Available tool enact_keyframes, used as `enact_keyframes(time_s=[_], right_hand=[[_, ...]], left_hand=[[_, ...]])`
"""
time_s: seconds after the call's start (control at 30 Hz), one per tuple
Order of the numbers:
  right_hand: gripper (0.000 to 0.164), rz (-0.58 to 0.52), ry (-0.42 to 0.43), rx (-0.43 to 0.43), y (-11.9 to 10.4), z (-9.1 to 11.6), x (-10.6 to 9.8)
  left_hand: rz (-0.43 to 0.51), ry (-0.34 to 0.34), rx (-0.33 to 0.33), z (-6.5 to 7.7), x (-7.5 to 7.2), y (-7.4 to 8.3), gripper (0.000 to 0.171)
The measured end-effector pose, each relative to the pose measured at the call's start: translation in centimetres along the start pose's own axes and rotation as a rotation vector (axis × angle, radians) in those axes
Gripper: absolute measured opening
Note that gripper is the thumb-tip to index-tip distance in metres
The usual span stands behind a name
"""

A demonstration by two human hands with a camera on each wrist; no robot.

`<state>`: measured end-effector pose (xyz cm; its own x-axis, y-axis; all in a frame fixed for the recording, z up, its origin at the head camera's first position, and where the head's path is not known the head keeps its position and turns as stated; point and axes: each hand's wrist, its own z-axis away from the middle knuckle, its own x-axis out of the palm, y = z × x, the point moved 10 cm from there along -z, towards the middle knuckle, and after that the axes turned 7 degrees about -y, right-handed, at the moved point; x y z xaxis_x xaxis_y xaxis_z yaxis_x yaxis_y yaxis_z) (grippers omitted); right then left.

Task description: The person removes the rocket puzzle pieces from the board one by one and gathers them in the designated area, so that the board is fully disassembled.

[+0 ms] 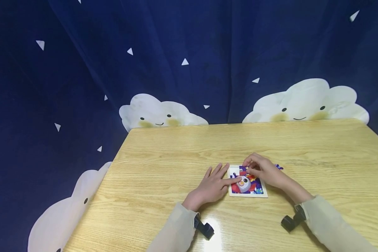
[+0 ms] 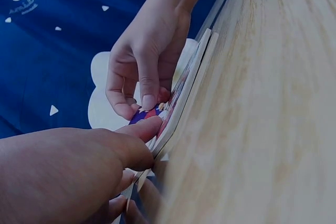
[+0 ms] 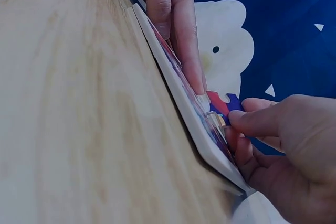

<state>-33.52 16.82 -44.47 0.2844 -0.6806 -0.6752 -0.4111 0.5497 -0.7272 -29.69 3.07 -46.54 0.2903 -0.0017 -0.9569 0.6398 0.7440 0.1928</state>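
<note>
A small picture puzzle in a pale frame (image 1: pixel 249 196) lies on the table, showing a round white character with an orange nose on red and purple. My left hand (image 1: pixel 211 187) rests at its left side with fingers spread, the index fingertip on the picture. Over the upper right of the puzzle, my right hand (image 1: pixel 266 171) pinches a purple and red puzzle piece (image 3: pixel 217 102) between thumb and fingers. That piece is tilted up from the board in the right wrist view. A bare white patch (image 1: pixel 234 171) shows in the frame's upper left corner.
Another purple puzzle piece (image 1: pixel 279 167) lies on the wooden table (image 1: pixel 170 157), just right of the right hand and partly hidden by it. A dark blue curtain (image 1: pixel 163 42) with white clouds and triangles hangs behind the table and along its left side.
</note>
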Motion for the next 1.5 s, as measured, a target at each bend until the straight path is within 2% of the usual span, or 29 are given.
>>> enact_keyframes(time_s=[0.4, 1.0, 1.23, 1.5], right_hand=[[0.011, -0.093, -0.027, 0.031, 0.4, -0.1, -0.2], [0.011, -0.108, -0.059, 0.059, 1.2, 0.6, -1.2], [0.014, -0.124, -0.053, 0.095, 2.1, 1.1, -1.8], [0.014, -0.144, -0.054, 0.1, 2.3, 1.7, -2.4]], left_hand=[[0.016, -0.002, -0.003, 0.0, -0.1, 0.0, 0.049], [-0.006, 0.003, -0.003, 0.0, 0.2, -0.1, 0.049], [-0.02, 0.007, -0.007, 0.0, 0.2, 0.0, 0.05], [-0.004, 0.004, -0.001, 0.0, 0.0, 0.1, 0.05]])
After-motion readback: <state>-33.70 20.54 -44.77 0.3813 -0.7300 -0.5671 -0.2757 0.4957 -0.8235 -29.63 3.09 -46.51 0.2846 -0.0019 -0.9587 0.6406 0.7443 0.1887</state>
